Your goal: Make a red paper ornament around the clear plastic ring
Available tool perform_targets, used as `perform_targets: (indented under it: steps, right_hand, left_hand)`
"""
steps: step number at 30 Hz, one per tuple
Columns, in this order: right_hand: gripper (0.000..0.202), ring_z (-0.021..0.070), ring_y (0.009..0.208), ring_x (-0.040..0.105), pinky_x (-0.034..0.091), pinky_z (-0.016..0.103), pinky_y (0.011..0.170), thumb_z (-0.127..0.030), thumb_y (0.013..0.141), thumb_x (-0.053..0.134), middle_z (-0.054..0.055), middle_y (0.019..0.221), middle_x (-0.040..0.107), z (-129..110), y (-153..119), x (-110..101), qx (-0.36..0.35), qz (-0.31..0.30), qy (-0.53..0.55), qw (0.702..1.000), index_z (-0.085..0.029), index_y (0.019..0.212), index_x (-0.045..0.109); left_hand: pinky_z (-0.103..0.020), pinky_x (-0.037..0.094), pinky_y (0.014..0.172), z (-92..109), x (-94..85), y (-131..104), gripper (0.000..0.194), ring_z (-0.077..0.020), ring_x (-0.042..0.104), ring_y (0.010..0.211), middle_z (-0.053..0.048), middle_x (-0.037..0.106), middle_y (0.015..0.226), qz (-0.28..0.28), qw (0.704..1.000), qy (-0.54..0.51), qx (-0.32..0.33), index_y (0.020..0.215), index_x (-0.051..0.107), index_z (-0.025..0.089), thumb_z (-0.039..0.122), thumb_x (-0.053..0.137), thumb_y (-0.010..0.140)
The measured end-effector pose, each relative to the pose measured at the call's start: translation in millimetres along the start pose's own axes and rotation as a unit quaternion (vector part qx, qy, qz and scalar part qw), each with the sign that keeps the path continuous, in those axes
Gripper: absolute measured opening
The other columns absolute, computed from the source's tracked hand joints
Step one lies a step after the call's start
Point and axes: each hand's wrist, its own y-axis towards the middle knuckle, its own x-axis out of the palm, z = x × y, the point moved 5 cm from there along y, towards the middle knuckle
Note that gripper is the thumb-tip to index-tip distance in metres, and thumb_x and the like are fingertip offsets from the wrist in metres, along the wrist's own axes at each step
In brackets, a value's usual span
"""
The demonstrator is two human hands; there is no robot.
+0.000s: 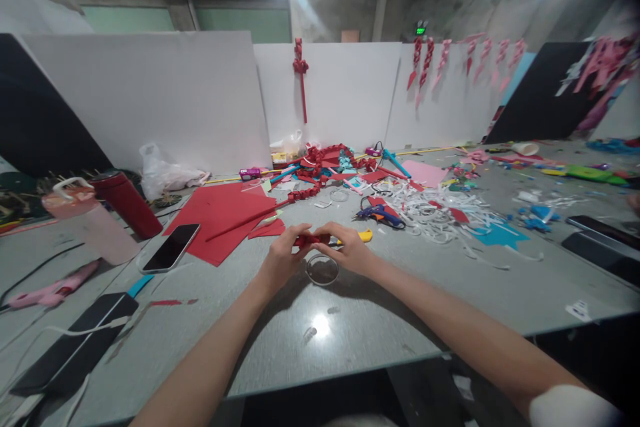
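The small red piece [307, 240] is held between the two hands, just above the desk [280, 340] near its middle. The left hand [286, 255] has its grip pinched closed on the left end, thumb against fingers; the right hand [347, 250] has its grip closed on the right end in the same way. The fingers hide much of it, so its exact shape cannot be told. It looks like folded paper, so it is probably very light, slightly springy, not slippery, and easy to crease or crush; a light fingertip pinch at the ends or along a fold should suit it best.

A clear ring [323, 283] lies just below the hands, where fingers could brush it. A yellow tool [367, 235] sits right beside the right hand on its far side, partly covered, and would hamper a reach that way. Farther right are a blue glue gun [379, 214] and a tangle of white strips [430, 207], which could snag. To the left, red sheets [213, 213] lie under a thin red stick [245, 221], with a phone [171, 248] nearer.
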Motion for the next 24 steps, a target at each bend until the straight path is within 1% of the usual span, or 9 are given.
perform_targets:
  steps: [4,7,10,13,17,22,24]
  right_hand:
    - [0.022,0.0218,0.093,0.073,0.061,0.037,0.084,-0.039,0.105,0.070,0.009,0.106,0.077,0.5,-0.2,-0.2,-0.005,0.003,0.003,1.000,-0.022,0.119,0.071]
    - [0.023,0.0220,0.092,0.073,0.060,0.037,0.083,-0.040,0.105,0.069,0.009,0.106,0.077,0.1,-0.2,-0.3,-0.003,-0.001,0.002,1.000,-0.023,0.120,0.071]
    - [0.025,0.0220,0.091,0.072,0.060,0.039,0.084,-0.040,0.106,0.067,0.009,0.108,0.076,-0.8,-0.2,0.0,0.000,-0.007,-0.001,1.000,-0.025,0.125,0.070]
    - [0.026,0.0233,0.095,0.072,0.060,0.041,0.087,-0.040,0.106,0.067,0.010,0.111,0.077,-1.2,-0.5,0.4,0.001,-0.011,0.000,1.000,-0.025,0.127,0.069]
    - [0.024,0.0229,0.095,0.073,0.060,0.039,0.085,-0.041,0.106,0.067,0.009,0.109,0.077,1.3,-0.7,1.1,0.010,-0.009,0.000,1.000,-0.024,0.123,0.070]
    - [0.019,0.0222,0.088,0.072,0.059,0.038,0.080,-0.040,0.105,0.069,0.008,0.100,0.076,3.3,-0.9,0.5,0.004,0.007,-0.006,1.000,-0.024,0.115,0.071]
    - [0.019,0.0217,0.085,0.071,0.059,0.037,0.078,-0.040,0.105,0.070,0.007,0.097,0.075,3.9,-1.1,0.3,0.012,0.009,-0.007,1.000,-0.024,0.114,0.071]
  left_hand:
    - [-0.039,0.061,0.093,1.8,0.4,0.0,0.029,-0.0228,0.077,0.099,-0.009,0.079,0.108,0.010,0.998,0.035,0.055,0.125,0.068,0.023,0.036,0.073,0.100]
    - [-0.038,0.064,0.090,3.6,0.6,-1.0,0.027,-0.0225,0.078,0.100,-0.009,0.079,0.110,0.020,0.994,0.057,0.090,0.126,0.066,0.023,0.033,0.071,0.102]
    - [-0.038,0.065,0.090,5.0,0.9,-1.9,0.028,-0.0225,0.078,0.102,-0.010,0.079,0.114,0.024,0.992,0.066,0.105,0.128,0.063,0.023,0.030,0.071,0.102]
    - [-0.037,0.065,0.090,5.6,1.0,-2.1,0.028,-0.0222,0.079,0.101,-0.010,0.079,0.113,0.025,0.991,0.066,0.116,0.128,0.063,0.024,0.028,0.071,0.102]
    - [-0.036,0.063,0.091,4.2,1.0,-1.6,0.028,-0.0221,0.078,0.102,-0.009,0.078,0.112,0.024,0.990,0.068,0.119,0.128,0.064,0.023,0.027,0.073,0.101]
    - [-0.033,0.061,0.083,7.9,2.2,-0.2,0.018,-0.0191,0.075,0.092,-0.007,0.077,0.104,-0.003,0.989,0.069,0.130,0.120,0.069,0.021,0.025,0.070,0.102]
    - [-0.032,0.060,0.082,10.8,1.8,0.5,0.016,-0.0190,0.074,0.092,-0.008,0.077,0.103,-0.007,0.988,0.071,0.136,0.118,0.070,0.021,0.024,0.069,0.103]
